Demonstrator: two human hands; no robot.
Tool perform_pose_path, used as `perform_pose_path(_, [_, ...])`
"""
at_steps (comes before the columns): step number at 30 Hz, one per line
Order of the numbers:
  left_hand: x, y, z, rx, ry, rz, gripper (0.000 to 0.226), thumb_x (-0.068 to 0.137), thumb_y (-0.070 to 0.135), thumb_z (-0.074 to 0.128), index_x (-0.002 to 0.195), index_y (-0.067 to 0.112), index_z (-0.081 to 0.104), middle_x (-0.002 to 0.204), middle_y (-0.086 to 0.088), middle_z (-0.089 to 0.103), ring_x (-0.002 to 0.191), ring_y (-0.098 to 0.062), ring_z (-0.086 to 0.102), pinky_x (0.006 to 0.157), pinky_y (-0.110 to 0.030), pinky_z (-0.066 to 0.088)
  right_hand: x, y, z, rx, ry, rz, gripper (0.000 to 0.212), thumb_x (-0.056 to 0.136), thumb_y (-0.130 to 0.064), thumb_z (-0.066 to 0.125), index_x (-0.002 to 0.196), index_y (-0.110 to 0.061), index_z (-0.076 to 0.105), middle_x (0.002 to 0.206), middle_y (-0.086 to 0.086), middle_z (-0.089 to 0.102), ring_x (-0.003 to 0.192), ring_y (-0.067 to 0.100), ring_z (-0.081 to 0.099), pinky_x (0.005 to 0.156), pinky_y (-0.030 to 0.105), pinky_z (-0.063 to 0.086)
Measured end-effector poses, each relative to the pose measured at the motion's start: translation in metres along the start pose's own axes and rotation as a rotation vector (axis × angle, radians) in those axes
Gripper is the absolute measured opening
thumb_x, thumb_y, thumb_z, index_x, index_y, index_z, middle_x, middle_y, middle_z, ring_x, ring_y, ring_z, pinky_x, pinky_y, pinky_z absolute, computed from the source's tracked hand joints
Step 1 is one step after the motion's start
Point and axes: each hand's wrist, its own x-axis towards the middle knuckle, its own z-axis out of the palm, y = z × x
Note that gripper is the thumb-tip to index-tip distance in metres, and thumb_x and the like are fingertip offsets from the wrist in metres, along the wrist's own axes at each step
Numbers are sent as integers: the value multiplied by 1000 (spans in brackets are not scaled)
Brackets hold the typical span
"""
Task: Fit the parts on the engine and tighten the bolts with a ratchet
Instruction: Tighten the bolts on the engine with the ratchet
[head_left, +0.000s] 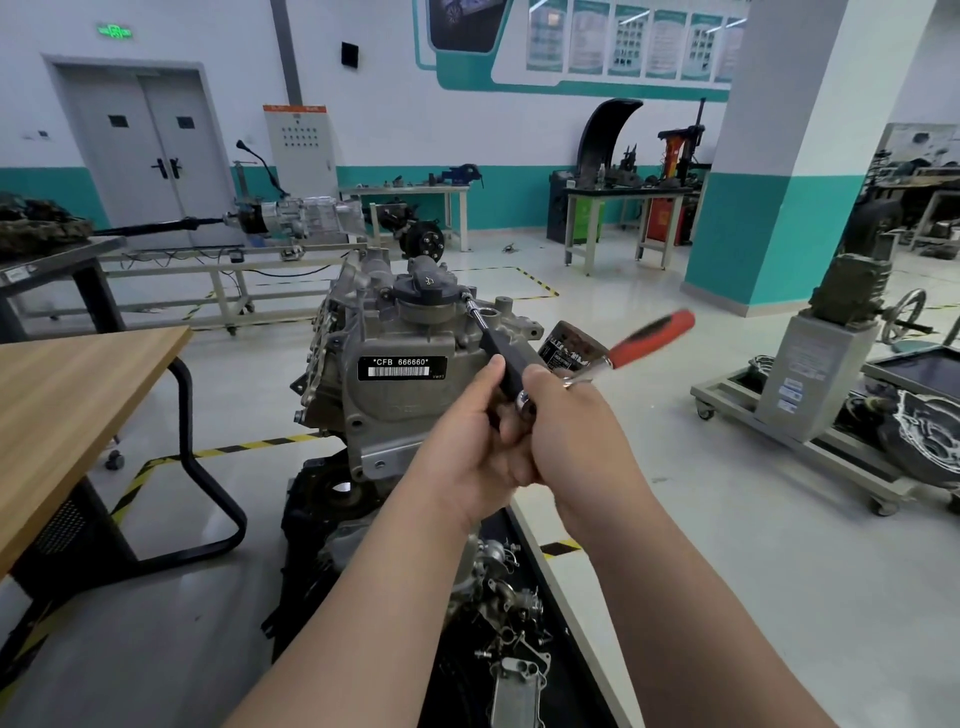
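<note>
Right of one smooth wooden desk (62, 395) stands one rough cast-grey engine (395, 410), left grip (467, 441) curled round the slim black extension (501, 358), right grip (571, 431) clutching one red-handled chrome ratchet (649, 335), tip on a top bolt (466, 296).

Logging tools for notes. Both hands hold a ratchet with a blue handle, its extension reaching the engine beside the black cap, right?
No: the head view shows the ratchet has a red handle, not blue. Otherwise yes: the left hand and right hand hold it, its extension reaching the engine beside the black cap.
</note>
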Motion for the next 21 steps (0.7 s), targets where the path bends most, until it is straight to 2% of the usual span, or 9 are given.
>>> perform_pose_path(2, [-2,2,1,-19,-23,24,37,82,46,60,67,13,69,62,-3,56,59,-14,56,65,-18,49,-1,-6,-2,-266,1,-133,17,98,-28,42,93,-13,49,63,3,62,54,20,57,60,35,45])
perform_pose_path(4, [-4,5,0,-55,-29,47,56,73,43,64,116,7,68,108,-7,56,102,-17,52,107,-27,40,-3,-9,0,-510,39,-290,21,100,-29,40,115,-15,46,77,1,58,67,21,57,59,34,45])
perform_pose_path(5, [-5,6,-1,-52,-52,48,60,74,43,63,122,8,66,113,-5,60,106,-17,55,107,-29,41,-3,-9,3,-652,79,-346,37,100,-31,39,132,-13,36,75,-2,53,66,20,53,56,32,42])
perform_pose_path(7, [-5,9,-3,-30,-97,43,39,80,45,57,96,16,78,90,-2,72,84,-15,69,77,-27,56,-4,-10,6,-938,156,-422,57,100,-34,35,148,-16,12,70,-4,46,62,20,49,54,31,38])
perform_pose_path(9, [-2,9,-5,-39,-120,31,42,91,46,51,73,21,79,68,0,70,62,-13,69,54,-22,54,-5,-11,8,-1111,167,-466,57,100,-36,32,149,-22,5,70,-3,50,62,22,52,53,31,38])
perform_pose_path(11, [-2,9,-8,-41,-105,14,46,95,47,49,69,19,75,63,0,68,55,-15,67,49,-22,51,-4,-11,8,-1165,147,-499,54,100,-37,32,146,-27,7,73,-1,54,61,22,52,50,30,35])
perform_pose_path(14, [-4,9,-6,-62,-113,18,34,90,46,54,82,19,73,68,-1,70,61,-14,69,53,-23,53,-2,-5,6,-1049,115,-521,48,99,-38,35,141,-26,15,72,-6,52,59,16,49,49,30,33])
perform_pose_path(18, [-6,7,-5,-6,-25,9,60,77,59,58,115,13,65,100,-7,55,93,-19,54,86,-24,42,2,8,8,-347,-9,-256,35,98,-35,43,130,-23,37,90,1,64,79,22,59,78,41,50])
perform_pose_path(21, [-5,6,-5,18,-7,-6,44,80,60,57,88,19,71,54,1,48,49,-11,50,51,-16,38,2,15,14,70,2,-89,21,99,-32,44,111,-15,45,56,-2,57,44,17,50,57,35,43])
